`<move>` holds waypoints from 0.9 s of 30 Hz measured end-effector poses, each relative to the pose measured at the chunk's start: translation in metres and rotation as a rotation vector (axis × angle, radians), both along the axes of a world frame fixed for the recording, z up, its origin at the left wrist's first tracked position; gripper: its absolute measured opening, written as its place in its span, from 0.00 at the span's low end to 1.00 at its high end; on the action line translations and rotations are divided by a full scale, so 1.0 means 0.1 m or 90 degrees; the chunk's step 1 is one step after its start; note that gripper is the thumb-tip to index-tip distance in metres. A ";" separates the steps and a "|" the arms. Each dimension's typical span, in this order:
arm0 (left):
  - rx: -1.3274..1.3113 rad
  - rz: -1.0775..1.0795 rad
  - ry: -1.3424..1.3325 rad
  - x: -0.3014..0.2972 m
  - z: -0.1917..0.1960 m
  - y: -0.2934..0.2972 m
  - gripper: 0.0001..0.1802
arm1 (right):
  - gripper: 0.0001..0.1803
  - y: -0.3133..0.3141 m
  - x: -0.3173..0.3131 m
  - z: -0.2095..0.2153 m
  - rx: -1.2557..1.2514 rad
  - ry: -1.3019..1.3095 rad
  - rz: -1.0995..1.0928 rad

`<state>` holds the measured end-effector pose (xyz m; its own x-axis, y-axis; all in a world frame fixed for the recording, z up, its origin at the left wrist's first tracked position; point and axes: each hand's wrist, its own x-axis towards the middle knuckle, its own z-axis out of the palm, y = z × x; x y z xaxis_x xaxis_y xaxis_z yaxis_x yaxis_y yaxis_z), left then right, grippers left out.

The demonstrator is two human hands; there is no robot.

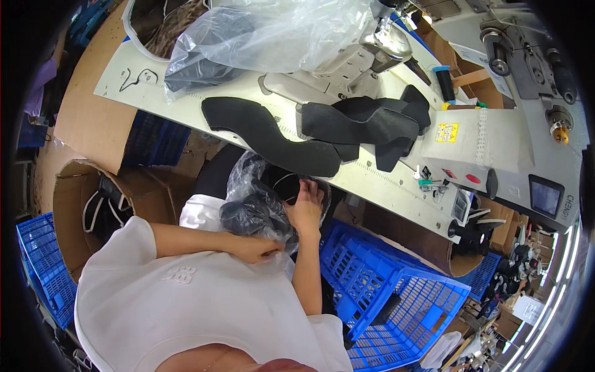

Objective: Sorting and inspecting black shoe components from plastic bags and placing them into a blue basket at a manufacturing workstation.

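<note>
A clear plastic bag [248,211] with black pieces inside rests on my lap, below the table's near edge. My left hand [255,248] is closed on the lower end of this bag. At the bag's upper right, my right hand [305,208] has its fingers bent over a black piece [280,181] with a thin white line along it; its fingertips partly sink out of sight. On the table just beyond lies a long curved black piece [273,139]. Several more black cut pieces [359,124] overlap in a pile to its right.
A sewing machine [489,139] stands on the pale worktable [378,192]. Another clear bag [266,37] lies at the table's far side. Blue crates [396,297] stand at my right, and a cardboard box [74,217] with black pieces is at my left.
</note>
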<state>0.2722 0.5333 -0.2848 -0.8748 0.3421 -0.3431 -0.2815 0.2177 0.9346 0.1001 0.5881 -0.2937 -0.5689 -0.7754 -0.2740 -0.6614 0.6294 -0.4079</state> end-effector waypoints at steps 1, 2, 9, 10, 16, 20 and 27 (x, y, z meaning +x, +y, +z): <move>0.029 0.022 -0.001 -0.02 -0.04 0.01 0.21 | 0.38 -0.01 0.00 -0.01 0.003 0.012 0.007; 0.029 0.023 -0.002 -0.03 -0.06 0.01 0.21 | 0.39 -0.01 -0.01 -0.01 0.006 0.024 0.013; -0.111 -0.068 0.036 -0.02 0.42 -0.20 0.22 | 0.21 0.32 -0.07 0.33 -0.165 -0.224 -0.278; -0.150 -0.082 0.031 -0.04 0.54 -0.26 0.24 | 0.21 0.40 -0.09 0.36 -0.164 -0.224 -0.280; -0.103 -0.134 0.182 -0.12 0.84 -0.50 0.17 | 0.22 0.76 -0.25 0.57 -0.286 -0.493 -0.428; 0.005 0.154 0.145 -0.52 1.07 -0.90 0.14 | 0.26 0.88 -0.27 0.55 -0.274 -0.505 -0.457; -0.286 0.159 0.147 -0.65 0.38 -1.05 0.35 | 0.32 0.94 -0.25 0.45 -0.412 -0.602 -0.594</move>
